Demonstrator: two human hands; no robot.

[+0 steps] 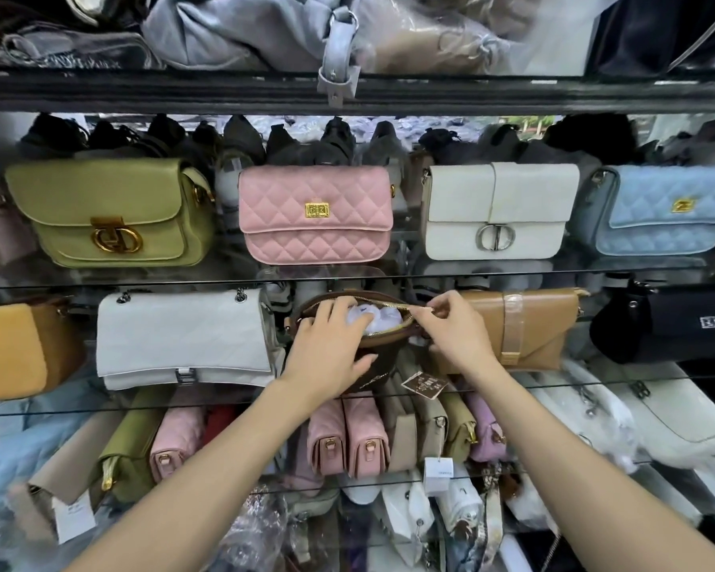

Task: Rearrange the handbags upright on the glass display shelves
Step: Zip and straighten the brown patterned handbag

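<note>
Standing upright and facing front on the upper glass shelf [512, 269]: olive flap bag [112, 214], pink quilted bag [315, 214], white flap bag [500, 210], pale blue quilted bag [669, 208]. That row reads as finished.

Middle glass shelf [554, 385]: mustard bag [21, 348], white quilted chain bag [182, 338], tan envelope bag [521, 328] and black bag [661, 324] stand in line. One item is in hand, so this row is judged nearly done.

Item in hand: brown zip-top handbag [378, 348], middle shelf, between the white chain bag and the tan envelope bag. Rounded body, gold zipper [393, 326] open along the top, white paper stuffing [374, 317] showing inside, hang tag [424, 383] dangling below. It sits tilted rather than squarely upright.

Left hand [331, 348]: fingers spread over the bag's front and mouth, pressing on it. Right hand [455, 328]: pinching the zipper at its right end.

Remaining, by judgement: closing the zip and setting this bag straight. Lower shelves hold bags packed edge-on and wrapped stock; whether they belong to the job cannot be told.
</note>
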